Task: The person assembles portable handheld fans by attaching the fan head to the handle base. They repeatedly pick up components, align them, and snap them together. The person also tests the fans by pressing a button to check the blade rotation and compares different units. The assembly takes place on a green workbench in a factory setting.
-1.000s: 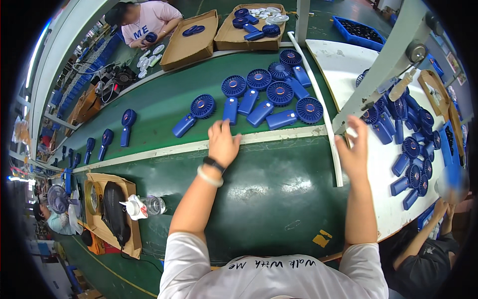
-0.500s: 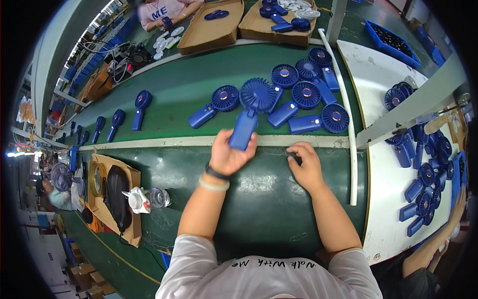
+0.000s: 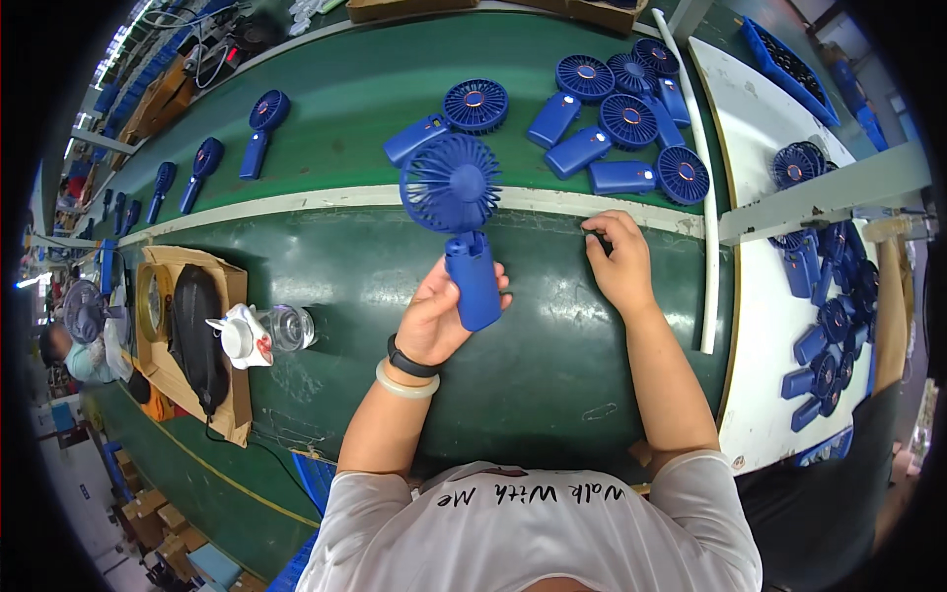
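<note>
**A:** State the position of the unit in hand.

**B:** The blue handheld fan (image 3: 457, 202) is held above the green workbench (image 3: 533, 405). Its round head is uppermost; its handle runs down into the left hand (image 3: 434, 314).

**A:** Condition of that grip?

**B:** Fingers closed around the handle. The thumb presses its left side; fingertips show along its right side. A dark wristband (image 3: 411, 364) and a pale bracelet (image 3: 405, 391) encircle the wrist.

**A:** And the right hand (image 3: 623, 264)?

**B:** Near the pale rail (image 3: 296, 201), to the right of the fan and apart from it. Its fingers are loosely curled, with a gap between thumb and forefinger. From where I stand, I cannot tell whether the fingertips touch the bench.

**A:** List the surrounding units.

**B:** Beyond the rail, a single fan (image 3: 475, 106) lies just behind the held one. Farther right, a fan cluster (image 3: 628, 121) lies beside the white tube (image 3: 708, 286). Past the tube, the white table (image 3: 760, 434) carries a fan pile (image 3: 834, 321).

**A:** Left end of the bench?

**B:** A clear bottle (image 3: 292, 328) beside a cardboard tray (image 3: 237, 296), which holds a black case (image 3: 197, 335).
</note>
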A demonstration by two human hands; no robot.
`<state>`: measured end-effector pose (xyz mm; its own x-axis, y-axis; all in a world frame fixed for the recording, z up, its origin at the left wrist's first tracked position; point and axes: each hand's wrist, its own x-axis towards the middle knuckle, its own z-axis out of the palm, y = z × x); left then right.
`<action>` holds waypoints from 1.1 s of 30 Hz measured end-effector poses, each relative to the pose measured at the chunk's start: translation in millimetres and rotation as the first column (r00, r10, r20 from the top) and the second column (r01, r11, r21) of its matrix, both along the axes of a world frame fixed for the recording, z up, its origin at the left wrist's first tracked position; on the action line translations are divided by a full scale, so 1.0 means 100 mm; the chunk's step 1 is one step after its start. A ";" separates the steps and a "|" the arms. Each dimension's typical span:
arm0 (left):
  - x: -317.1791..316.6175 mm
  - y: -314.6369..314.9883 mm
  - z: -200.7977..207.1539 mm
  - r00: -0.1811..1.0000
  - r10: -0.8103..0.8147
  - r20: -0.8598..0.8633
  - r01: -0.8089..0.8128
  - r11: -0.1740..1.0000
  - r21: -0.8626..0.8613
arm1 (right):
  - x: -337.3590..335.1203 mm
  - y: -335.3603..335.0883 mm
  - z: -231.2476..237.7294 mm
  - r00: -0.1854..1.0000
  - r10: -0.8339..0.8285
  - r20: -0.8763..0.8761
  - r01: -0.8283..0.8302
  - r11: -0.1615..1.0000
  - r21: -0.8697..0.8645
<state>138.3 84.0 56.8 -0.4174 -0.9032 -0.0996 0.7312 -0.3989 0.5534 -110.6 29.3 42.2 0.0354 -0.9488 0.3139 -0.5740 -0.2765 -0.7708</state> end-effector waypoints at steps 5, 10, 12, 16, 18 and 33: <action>-0.08 0.03 -0.19 0.919 0.130 0.372 -0.071 0.983 -0.170 | 0.01 -0.03 -0.08 0.993 -0.008 -0.118 0.003 0.999 -0.042; -0.05 -0.02 -0.17 0.925 0.182 0.334 -0.121 0.973 -0.194 | 0.05 -0.07 -0.07 0.955 -0.013 -0.296 -0.026 0.992 -0.125; -0.04 -0.03 -0.17 0.942 0.181 0.284 -0.128 0.972 -0.196 | 0.07 -0.15 -0.05 0.980 0.017 -0.196 -0.015 1.000 0.011; 0.03 -0.06 -0.20 0.941 0.252 0.227 -0.208 0.958 -0.199 | 0.44 -0.56 0.12 0.976 0.075 0.204 -0.124 0.963 0.240; 0.01 -0.04 -0.16 0.936 0.293 0.196 -0.257 0.948 -0.189 | 0.69 -0.77 0.06 0.956 0.234 0.178 -0.264 0.950 0.169; 0.04 -0.06 -0.14 0.936 0.326 0.132 -0.311 0.943 -0.118 | 1.51 -1.86 -0.01 0.814 -0.092 -0.574 -0.078 0.961 -0.265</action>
